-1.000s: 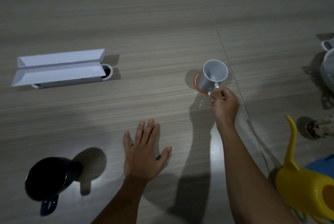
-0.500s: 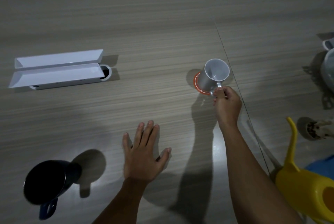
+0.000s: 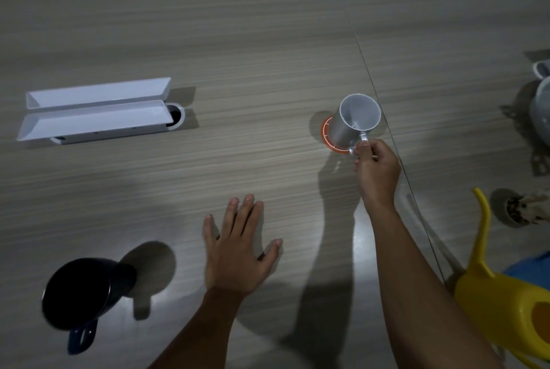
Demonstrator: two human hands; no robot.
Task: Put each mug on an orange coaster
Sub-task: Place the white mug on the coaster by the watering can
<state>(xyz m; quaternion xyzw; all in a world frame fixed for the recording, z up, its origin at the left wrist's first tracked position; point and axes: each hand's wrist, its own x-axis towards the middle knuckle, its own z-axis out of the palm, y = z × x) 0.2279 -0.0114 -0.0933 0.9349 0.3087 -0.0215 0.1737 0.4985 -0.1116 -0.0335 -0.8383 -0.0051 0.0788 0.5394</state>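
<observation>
Because the orange coaster point(image 3: 331, 138) is the one fixed mark on this table, I place everything from it, starting at the left. Far to the left of the coaster, and a little further from the person, lies a long white tray point(image 3: 95, 112) with two open flaps. Well to the left of the coaster and much nearer to the person stands the dark blue mug point(image 3: 80, 294), its handle toward the person; I see no coaster under it, so I judge this mug is not yet served. Between that mug and the coaster, nearer to the person, the left hand point(image 3: 238, 252) rests flat on the table, fingers spread apart and holding nothing. On the coaster itself is the white mug point(image 3: 355, 121); whether its base sits fully down I cannot tell. Just on the near right of the coaster, the right hand point(image 3: 376, 169) has its fingers closed on the mug's handle. Both mugs look like ceramic, so probably stiff, rather heavy, smooth and fragile; the handle is the good place to hold, and they should be set down gently. Far right of the coaster, close to the person, is a yellow watering can point(image 3: 500, 303).
</observation>
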